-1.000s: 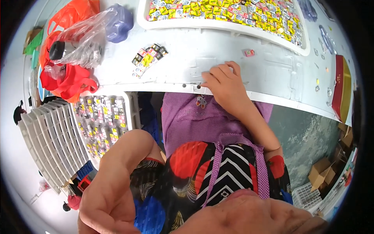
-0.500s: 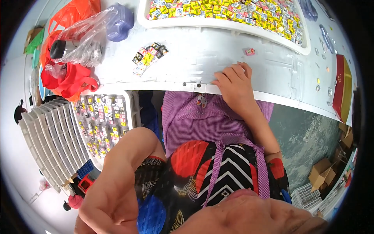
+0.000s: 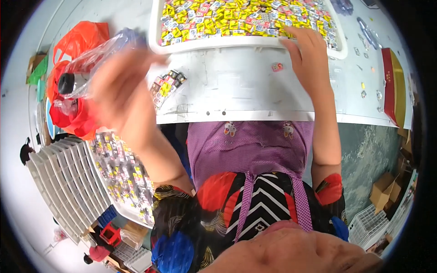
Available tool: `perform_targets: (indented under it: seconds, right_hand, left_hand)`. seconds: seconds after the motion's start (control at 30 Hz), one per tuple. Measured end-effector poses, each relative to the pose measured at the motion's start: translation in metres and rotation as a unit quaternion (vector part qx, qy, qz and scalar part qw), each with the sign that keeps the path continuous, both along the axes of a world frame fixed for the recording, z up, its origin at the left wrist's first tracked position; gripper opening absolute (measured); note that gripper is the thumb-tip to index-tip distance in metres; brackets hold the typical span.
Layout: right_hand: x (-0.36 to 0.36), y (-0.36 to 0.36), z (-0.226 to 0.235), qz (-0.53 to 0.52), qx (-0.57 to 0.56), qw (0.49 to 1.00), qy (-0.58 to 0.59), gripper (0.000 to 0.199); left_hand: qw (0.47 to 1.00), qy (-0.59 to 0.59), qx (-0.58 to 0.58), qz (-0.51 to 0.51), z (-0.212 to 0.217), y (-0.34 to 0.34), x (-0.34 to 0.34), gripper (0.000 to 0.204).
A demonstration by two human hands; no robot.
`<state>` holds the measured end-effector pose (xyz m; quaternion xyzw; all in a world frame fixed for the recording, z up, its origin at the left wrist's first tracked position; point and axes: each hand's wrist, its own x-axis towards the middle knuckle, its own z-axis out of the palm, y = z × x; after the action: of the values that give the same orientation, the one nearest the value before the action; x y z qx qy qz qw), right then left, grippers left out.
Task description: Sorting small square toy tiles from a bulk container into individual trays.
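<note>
My right hand lies flat with its fingers stretched over the near rim of a white tray, which is full of small yellow, pink and white packets. A single pink packet lies on the table just left of that hand. My left hand is raised over the table's left part and blurred by motion. Its fingers are loosely apart and nothing shows in it. A short row of coloured packets lies to its right.
A clear plastic bag holding a dark-capped item and a red bag lie at the left. Below the table's left edge are a second tray of packets and white slatted crates. A red and gold box stands at the right.
My left hand has swung up from my lap to above the table's left side. My right hand has moved from the table's front edge forward to the tray's rim.
</note>
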<state>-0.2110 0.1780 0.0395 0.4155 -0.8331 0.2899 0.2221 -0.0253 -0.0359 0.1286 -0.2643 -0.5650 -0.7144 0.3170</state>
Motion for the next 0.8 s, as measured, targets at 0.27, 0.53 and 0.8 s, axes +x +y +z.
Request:
perform_targets:
  seconds: [0.27,0.53,0.8]
  right_hand:
    - [-0.066,-0.03,-0.011,0.037,0.103,0.994,0.01,0.026]
    - [-0.085,-0.031,-0.016,0.295,-0.152,0.942,0.038,0.02]
    - [-0.072,-0.022,0.0,0.071,0.063,0.993,-0.073,0.014]
  left_hand:
    - [0.699,-0.042,-0.536,0.472,-0.079,-0.008,-0.127,0.025]
    - [0.732,-0.275,-0.552,0.291,-0.07,-0.01,-0.156,0.02]
    - [0.802,-0.343,-0.317,0.373,-0.066,-0.014,-0.141,0.022]
